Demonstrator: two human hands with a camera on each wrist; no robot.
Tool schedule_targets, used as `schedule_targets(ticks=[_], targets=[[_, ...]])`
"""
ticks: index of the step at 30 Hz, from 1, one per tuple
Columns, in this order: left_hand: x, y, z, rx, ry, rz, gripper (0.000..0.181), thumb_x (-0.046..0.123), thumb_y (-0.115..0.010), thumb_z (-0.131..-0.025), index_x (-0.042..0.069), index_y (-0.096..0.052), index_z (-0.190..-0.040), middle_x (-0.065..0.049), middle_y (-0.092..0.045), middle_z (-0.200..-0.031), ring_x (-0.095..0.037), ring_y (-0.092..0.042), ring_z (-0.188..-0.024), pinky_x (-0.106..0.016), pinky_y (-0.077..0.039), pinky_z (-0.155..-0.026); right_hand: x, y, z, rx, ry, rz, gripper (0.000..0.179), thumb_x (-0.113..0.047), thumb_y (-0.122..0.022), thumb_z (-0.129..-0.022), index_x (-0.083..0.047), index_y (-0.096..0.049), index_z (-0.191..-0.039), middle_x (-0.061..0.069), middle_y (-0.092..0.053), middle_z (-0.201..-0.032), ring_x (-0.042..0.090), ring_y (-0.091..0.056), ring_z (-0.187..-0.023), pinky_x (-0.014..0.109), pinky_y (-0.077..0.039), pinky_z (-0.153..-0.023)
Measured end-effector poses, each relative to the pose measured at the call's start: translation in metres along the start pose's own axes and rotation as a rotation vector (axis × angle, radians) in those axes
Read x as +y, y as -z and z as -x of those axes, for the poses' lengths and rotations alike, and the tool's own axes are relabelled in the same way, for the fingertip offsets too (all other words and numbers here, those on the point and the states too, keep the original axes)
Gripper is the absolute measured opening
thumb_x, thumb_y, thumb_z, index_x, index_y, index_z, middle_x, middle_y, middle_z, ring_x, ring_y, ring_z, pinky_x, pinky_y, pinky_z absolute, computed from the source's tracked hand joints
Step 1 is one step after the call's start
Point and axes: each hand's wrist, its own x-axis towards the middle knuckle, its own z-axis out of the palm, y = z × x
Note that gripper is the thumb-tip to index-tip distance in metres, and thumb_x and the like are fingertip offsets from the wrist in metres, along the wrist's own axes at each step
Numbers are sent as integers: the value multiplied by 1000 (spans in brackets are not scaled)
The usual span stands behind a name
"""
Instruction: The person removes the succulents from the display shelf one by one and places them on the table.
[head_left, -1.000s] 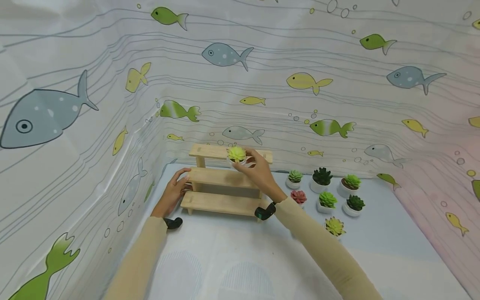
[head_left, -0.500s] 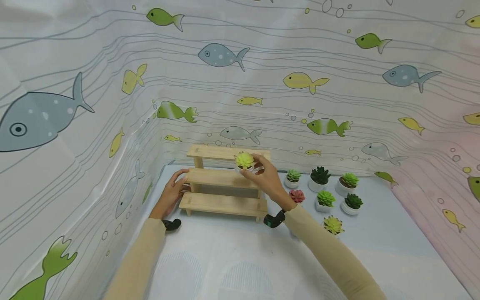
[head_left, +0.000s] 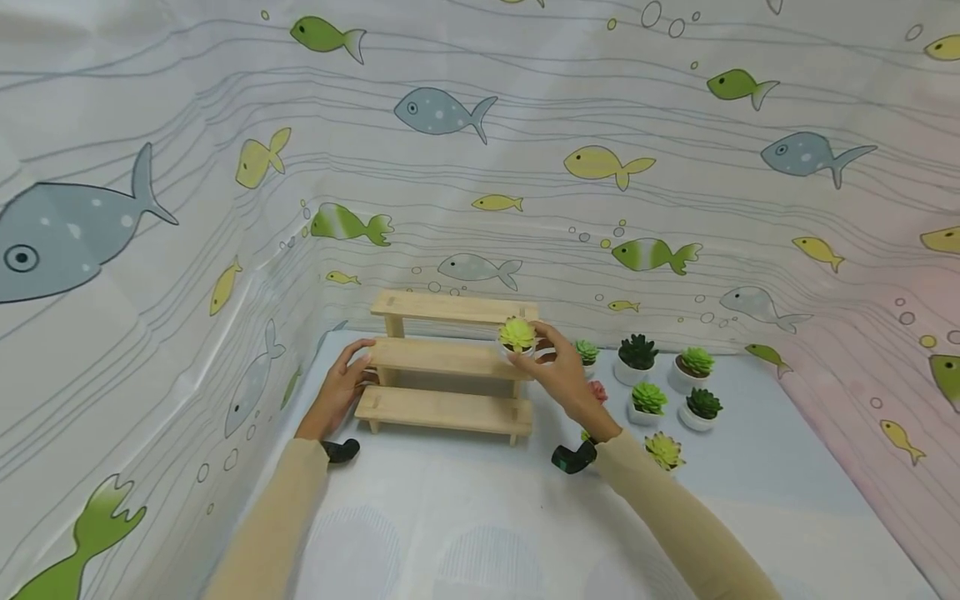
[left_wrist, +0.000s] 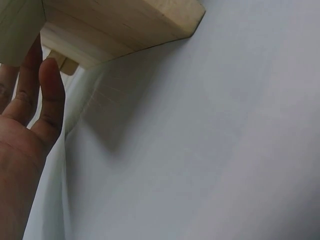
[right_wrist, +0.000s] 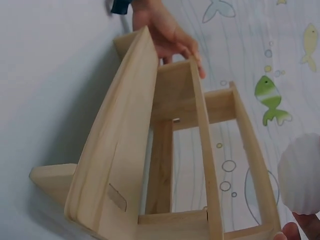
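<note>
My right hand (head_left: 564, 377) holds a small potted succulent (head_left: 517, 333), yellow-green in a white pot, in front of the right end of a three-step wooden plant stand (head_left: 442, 407). In the right wrist view the ribbed white pot (right_wrist: 301, 175) shows at the right edge, fingertips beneath it. My left hand (head_left: 341, 392) grips the left end of the stand's middle step. From the left wrist, the fingers (left_wrist: 51, 85) reach up against the wood, partly hidden behind a board. All three steps are bare.
Several more potted succulents stand right of the stand, among them a dark green one (head_left: 637, 354), a bright green one (head_left: 647, 398) and a yellowish one (head_left: 663, 450). A red one (head_left: 597, 392) is partly hidden by my right hand. Fish-printed sheeting (head_left: 525, 125) rises behind and at the sides.
My right hand has carried the yellow-green succulent from in front of the top step to the right and a little down, toward the stand's right end. My left hand stays on the stand.
</note>
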Motion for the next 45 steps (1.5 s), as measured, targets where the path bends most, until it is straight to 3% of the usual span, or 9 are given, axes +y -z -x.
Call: schedule_targets(ticks=[4,11,24,29,39,45], targets=[[2,0,-1,-10,-18,5,49,28,-47,-102,14,-32,-146,-11,-62,-107,-37,-58,-96,-37,-49,-76,4,10,6,-8,-34,0,67,-53,-75,-76,-33,-49,-135,0,-54,-114,26,-55,-97,39,-48,-80],[6,-1,-6,8,4,8,51,32,-49,-101,17,-33,-146,-8,-60,-108,-35,-56,-96,-35,-49,-75,9,30,18,-22,-76,6,68,-54,-73,-78,-34,-45,-138,1,-51,-120,25,-52,-100,41,-46,-82],[2,-1,-2,7,18,15,51,31,-48,-101,16,-33,-146,-8,-58,-109,-37,-54,-96,-34,-48,-74,31,63,49,12,-149,149,73,-56,-71,-79,-29,-43,-141,7,-54,-115,25,-55,-95,40,-46,-78],[1,-1,-2,8,18,18,51,32,-49,-100,16,-33,-146,-7,-59,-109,-33,-55,-95,-34,-48,-74,37,75,61,8,-201,139,74,-56,-70,-80,-30,-40,-143,6,-52,-119,25,-53,-100,40,-46,-79],[1,-1,-3,10,10,19,51,32,-50,-100,15,-34,-145,-7,-61,-107,-32,-56,-94,-34,-49,-74,48,94,80,41,-215,138,74,-53,-68,-83,-29,-37,-146,2,-47,-129,26,-48,-111,35,-44,-86],[-1,-1,-3,14,22,3,53,35,-50,-100,16,-33,-146,-7,-59,-111,-31,-56,-96,-34,-48,-76,58,105,94,60,-278,152,75,-57,-67,-81,-36,-35,-146,1,-47,-131,25,-49,-110,42,-44,-84]])
